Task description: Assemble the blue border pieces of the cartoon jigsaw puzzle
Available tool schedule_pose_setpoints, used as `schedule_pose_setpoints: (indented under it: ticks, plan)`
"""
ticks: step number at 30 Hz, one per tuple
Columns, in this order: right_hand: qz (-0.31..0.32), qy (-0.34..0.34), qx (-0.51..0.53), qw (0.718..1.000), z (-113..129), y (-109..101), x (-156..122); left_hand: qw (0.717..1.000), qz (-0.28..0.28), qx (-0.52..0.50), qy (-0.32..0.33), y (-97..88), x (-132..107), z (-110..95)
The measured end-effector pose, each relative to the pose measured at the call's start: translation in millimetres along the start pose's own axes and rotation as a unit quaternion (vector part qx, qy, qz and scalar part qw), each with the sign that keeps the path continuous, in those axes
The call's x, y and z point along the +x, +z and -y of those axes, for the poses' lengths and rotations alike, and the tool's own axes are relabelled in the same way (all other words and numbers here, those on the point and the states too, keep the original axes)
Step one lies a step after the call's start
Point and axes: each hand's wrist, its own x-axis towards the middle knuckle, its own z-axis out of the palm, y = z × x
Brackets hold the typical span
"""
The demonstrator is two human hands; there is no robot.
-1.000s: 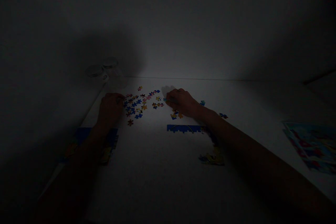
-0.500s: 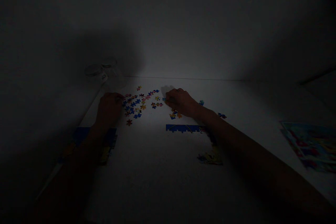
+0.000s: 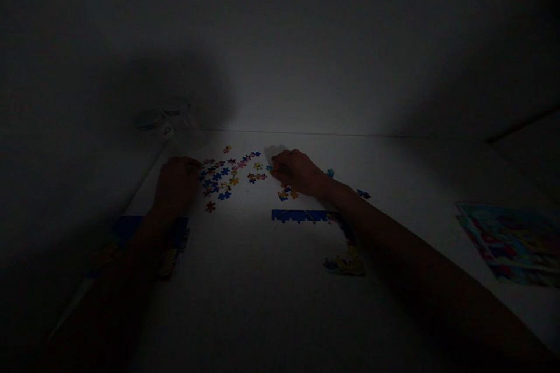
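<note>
The scene is very dark. Several loose puzzle pieces (image 3: 223,176), blue, orange and pink, lie scattered on a white table (image 3: 262,291). My left hand (image 3: 175,182) rests at the left edge of that scatter with its fingers curled. My right hand (image 3: 294,170) lies at the right edge, fingers bent down onto the table over a piece; whether it grips one is hidden. A joined blue strip of puzzle (image 3: 300,216) lies just nearer than my right hand. A small joined yellow-blue cluster (image 3: 343,264) lies beside my right forearm.
Two clear jars (image 3: 168,122) stand at the table's far left corner. A joined puzzle section (image 3: 170,242) lies under my left forearm. A colourful printed picture sheet (image 3: 510,242) lies at the right. The wall runs along the far table edge.
Both hands stay on the scattered pieces. The view has shifted slightly, so everything sits a little further left.
</note>
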Motion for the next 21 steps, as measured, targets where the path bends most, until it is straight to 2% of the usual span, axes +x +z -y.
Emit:
schedule_pose_setpoints:
  ticks: [8, 14, 18, 21]
  plan:
    - [-0.004, 0.02, 0.011, 1.0, 1.5, -0.4, -0.9, 1.0, 0.004, 0.005, -0.008, 0.1, 0.4, 0.3]
    - [0.034, 0.01, 0.002, 0.999, 8.7, -11.7, -1.9, 1.0, 0.0, 0.01, -0.002, 3.6, 1.7, 3.2]
    - [-0.002, 0.021, 0.013, 1.0, 16.3, -24.0, -9.3, 1.0, -0.004, 0.012, -0.005, 3.7, 1.6, 2.5]
    - [-0.033, 0.008, 0.06, 0.998, 39.3, -38.1, -32.2, 1.0, -0.005, 0.012, -0.004, 3.3, 1.0, 0.6]
